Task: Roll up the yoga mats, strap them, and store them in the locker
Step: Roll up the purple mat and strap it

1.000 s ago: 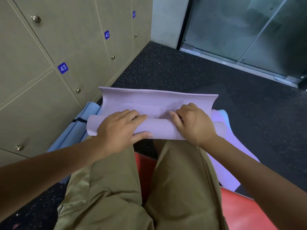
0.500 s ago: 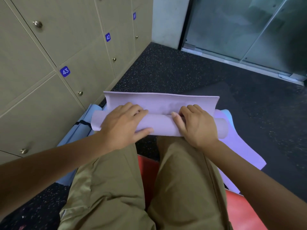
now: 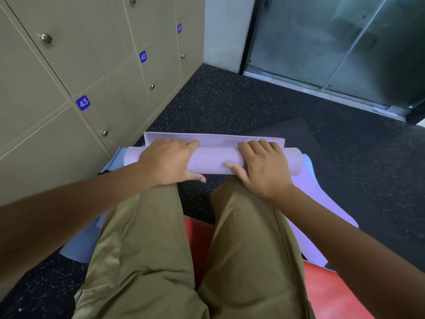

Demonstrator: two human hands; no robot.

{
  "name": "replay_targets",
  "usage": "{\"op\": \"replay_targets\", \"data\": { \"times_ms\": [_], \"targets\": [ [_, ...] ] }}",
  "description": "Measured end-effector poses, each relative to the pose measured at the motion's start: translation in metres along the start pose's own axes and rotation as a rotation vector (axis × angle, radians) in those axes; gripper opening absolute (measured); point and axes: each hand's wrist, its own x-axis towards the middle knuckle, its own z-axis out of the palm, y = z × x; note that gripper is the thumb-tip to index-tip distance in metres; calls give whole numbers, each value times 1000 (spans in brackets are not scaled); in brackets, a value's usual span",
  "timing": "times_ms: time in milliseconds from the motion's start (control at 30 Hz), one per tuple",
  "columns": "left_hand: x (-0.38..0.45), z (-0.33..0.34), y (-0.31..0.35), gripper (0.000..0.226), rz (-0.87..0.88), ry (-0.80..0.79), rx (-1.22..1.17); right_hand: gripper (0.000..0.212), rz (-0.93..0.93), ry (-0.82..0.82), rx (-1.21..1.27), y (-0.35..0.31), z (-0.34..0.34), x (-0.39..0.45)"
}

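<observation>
1. Rolling on since a second ago: the flat strip of lilac yoga mat (image 3: 213,158) beyond the roll has shrunk to a thin band, and both hands have gone forward with the roll.
2. Left hand (image 3: 166,162) sits on the roll toward its 9 o'clock end, fingers curled over the top and thumb tucked under the near side, gripping the mat.
3. Right hand (image 3: 261,168) mirrors it toward the 3 o'clock end, fingers draped over the crest, thumb pressing the near face, also gripping the mat.
4. The roll lies across the person's knees (image 3: 232,187), just off the black speckled floor (image 3: 230,104), with the row of lockers (image 3: 110,107) at 10 o'clock, all doors shut.
5. A pale blue mat (image 3: 80,247) lies at 8 o'clock beside the left leg, and another lilac sheet (image 3: 308,199) spreads out at 4 o'clock.
6. Step in hand, by my read: the tail end of rolling this mat.
7. Next move calls for one more turn to take in the last flap, then holding the roll tight so it can't spring open while a strap goes on; I see no strap near the hands.
</observation>
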Motion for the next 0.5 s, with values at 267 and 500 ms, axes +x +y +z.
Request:
{"op": "replay_targets", "data": {
  "times_ms": [267, 500],
  "targets": [
    [9, -51, -5, 74, -4, -123, 4, 92, -120, 60, -58, 16, -26, 9],
    [-13, -119, 6, 87, -50, -148, -70, 82, -147, 123, 14, 14, -75, 11]
  ]
}}
